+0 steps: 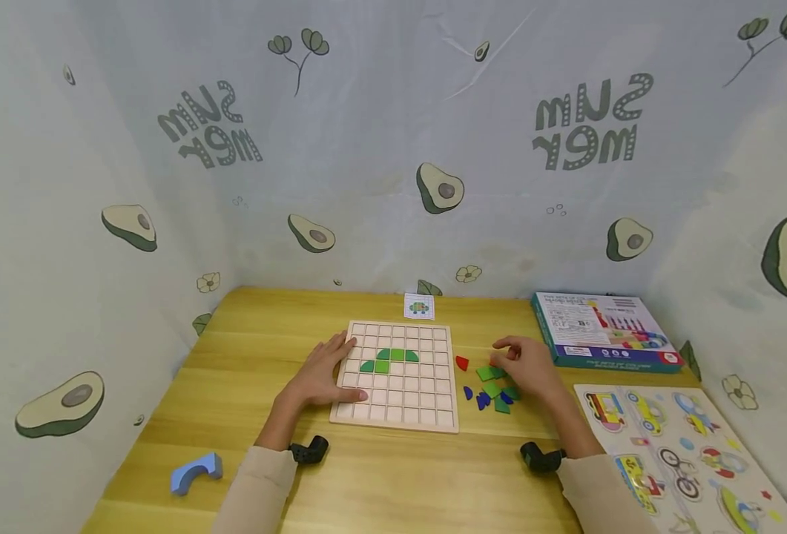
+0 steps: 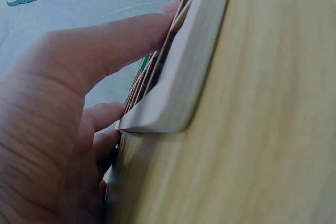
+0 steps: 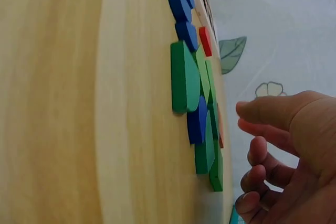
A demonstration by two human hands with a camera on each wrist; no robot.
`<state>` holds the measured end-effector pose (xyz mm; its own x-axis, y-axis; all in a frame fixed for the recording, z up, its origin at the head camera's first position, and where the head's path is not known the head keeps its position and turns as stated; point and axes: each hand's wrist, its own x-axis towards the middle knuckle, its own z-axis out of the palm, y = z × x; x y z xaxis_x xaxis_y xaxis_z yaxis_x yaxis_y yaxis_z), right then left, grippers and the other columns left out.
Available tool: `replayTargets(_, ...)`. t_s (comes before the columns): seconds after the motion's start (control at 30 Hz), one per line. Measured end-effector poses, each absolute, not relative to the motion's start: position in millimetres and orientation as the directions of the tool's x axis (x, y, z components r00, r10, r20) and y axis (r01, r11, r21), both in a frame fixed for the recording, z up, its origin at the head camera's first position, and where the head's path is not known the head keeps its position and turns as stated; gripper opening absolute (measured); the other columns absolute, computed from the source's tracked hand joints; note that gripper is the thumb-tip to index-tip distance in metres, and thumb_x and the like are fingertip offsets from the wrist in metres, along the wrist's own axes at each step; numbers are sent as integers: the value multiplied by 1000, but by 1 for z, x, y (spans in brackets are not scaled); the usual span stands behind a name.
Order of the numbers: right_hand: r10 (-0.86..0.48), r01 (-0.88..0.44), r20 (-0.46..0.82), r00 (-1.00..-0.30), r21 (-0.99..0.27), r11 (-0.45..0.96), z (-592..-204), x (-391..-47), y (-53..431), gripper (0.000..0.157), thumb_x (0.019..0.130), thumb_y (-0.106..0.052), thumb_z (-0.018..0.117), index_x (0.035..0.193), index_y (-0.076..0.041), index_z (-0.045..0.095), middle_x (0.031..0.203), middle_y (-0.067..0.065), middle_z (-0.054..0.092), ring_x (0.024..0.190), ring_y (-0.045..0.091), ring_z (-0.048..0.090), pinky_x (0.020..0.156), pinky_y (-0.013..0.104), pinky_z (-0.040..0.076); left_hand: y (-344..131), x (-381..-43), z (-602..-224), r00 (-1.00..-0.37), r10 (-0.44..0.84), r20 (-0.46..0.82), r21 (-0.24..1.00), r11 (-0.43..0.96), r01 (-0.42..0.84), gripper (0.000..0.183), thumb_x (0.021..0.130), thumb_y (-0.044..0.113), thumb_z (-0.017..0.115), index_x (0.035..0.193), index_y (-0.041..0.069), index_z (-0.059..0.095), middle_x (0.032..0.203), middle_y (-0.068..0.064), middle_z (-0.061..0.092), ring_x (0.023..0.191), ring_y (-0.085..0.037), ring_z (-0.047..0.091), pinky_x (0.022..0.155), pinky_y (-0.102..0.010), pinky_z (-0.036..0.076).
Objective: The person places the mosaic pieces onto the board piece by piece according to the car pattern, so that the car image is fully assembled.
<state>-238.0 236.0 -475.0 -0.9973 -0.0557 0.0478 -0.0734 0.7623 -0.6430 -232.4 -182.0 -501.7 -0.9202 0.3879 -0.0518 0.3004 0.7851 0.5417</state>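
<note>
A pale wooden grid board (image 1: 415, 404) lies on the table, with several green pieces set in its squares, among them a light green square (image 1: 397, 354). My left hand (image 1: 320, 374) rests at its left edge, fingers spread and the thumb (image 2: 121, 40) lying over the rim. Loose flat pieces lie right of the board: green ones (image 3: 184, 80), blue ones (image 3: 178, 3) and a red quarter-round piece (image 1: 462, 363). Above the far side of this pile is my right hand (image 1: 527, 365), its fingers loosely bent and thumb near the index finger. Nothing shows between those fingertips.
A small picture card (image 1: 419, 306) stands behind the board. At the back right lies a flat boxed set (image 1: 607, 330), with a picture puzzle board (image 1: 687, 452) in front of it. A blue arch block (image 1: 196, 472) is at the front left. Patterned cloth surrounds the table.
</note>
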Motion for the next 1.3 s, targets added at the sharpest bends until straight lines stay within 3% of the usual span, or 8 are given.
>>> replayTargets(0.33,-53,-36,-12,-999,-587,809,-479,-249,235,24,98,-21,67,112,-4,75,90,11,64,78,23,54,65,27,43,-184,-235,-505,-921,384,-72,521,802,293,117,74,67,78,165,16,25,174,-9,12,162,-31,11,132,-52,7)
replayTargets(0.6,-68,-24,-51,-996,-595,803,-479,-262,233,27,100,-26,67,114,-3,75,91,10,65,79,23,55,66,28,45,-183,-235,-504,-922,377,-83,522,805,282,118,73,68,78,165,17,25,174,-9,12,162,-30,11,132,-51,7)
replayTargets(0.9,-141,-94,-25,-990,-628,773,-479,-255,238,37,94,-22,75,120,3,70,79,6,53,74,20,49,63,28,38,-183,-234,-503,-921,382,-74,521,803,291,118,73,68,78,165,17,25,174,-9,13,162,-30,12,132,-52,8)
replayTargets(1.3,-116,-73,-26,-993,-629,774,-480,-254,237,33,95,-19,74,119,3,71,81,6,53,76,21,49,65,29,38,-183,-232,-502,-920,387,-58,534,791,299,116,74,65,78,165,14,28,174,-12,15,161,-33,13,131,-54,8)
